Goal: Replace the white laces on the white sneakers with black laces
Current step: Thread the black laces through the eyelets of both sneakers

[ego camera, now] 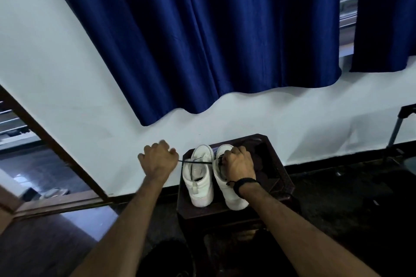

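Two white sneakers stand side by side on a small dark wooden table [276, 189], heels towards me. A black lace [195, 161] runs taut from the right sneaker [234, 198] across the top of the left sneaker [200, 184] out to the left. My left hand [157, 159] grips the end of that lace, well left of the table. My right hand [237, 164] rests on the right sneaker's opening with fingers curled over its eyelet area and covers most of it. What its fingers hold is hidden. No white lace is visible.
A white wall and a dark blue curtain [202, 40] stand behind the table. An open doorway with a brown frame [56, 141] lies to the left. A dark stand [396, 128] is at the right. The floor below is dark.
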The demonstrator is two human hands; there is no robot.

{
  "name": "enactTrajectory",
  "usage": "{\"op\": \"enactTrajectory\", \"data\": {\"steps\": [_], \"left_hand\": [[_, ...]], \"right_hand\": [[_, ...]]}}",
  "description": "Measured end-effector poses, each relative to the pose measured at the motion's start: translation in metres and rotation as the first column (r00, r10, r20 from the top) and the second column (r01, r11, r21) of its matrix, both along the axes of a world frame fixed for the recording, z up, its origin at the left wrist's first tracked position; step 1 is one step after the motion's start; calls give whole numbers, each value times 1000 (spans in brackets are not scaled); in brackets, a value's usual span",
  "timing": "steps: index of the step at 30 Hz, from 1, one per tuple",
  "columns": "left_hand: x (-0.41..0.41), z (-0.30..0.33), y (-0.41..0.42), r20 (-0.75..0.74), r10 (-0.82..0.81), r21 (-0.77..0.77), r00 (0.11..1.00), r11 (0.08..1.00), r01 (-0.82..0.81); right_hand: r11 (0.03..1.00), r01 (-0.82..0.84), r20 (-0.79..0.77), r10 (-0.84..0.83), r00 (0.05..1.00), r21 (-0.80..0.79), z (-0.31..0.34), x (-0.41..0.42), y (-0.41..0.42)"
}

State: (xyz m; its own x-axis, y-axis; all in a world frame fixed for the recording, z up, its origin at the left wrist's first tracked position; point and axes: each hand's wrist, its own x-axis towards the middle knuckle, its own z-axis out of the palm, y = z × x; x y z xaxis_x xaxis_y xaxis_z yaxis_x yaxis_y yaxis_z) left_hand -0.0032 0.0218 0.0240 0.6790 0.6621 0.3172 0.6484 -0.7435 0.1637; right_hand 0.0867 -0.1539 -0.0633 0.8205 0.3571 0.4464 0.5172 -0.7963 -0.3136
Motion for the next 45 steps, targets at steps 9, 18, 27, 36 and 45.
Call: {"op": "enactTrajectory", "data": {"steps": [9, 18, 27, 36, 45], "left_hand": [[26, -41, -57, -319, -473, 95, 821, 846, 524], [8, -14, -25, 269, -99, -48, 958, 992, 116], [5, -37, -27, 169, -44, -118, 985, 991, 65], [10, -47, -72, 422, -303, -78, 854, 927, 368], [17, -41, -100, 474, -319, -540, 821, 631, 557]], "right_hand": [[1000, -21, 19, 21, 1000, 3, 0, -2, -4], [1000, 3, 22, -4, 1000, 22, -8, 1, -3], [944, -30, -66, 54, 996, 328, -2, -10, -15], [947, 218, -706, 13, 708, 235, -3, -14, -60], [712, 256, -699, 440, 564, 654, 36, 4, -90]]}}
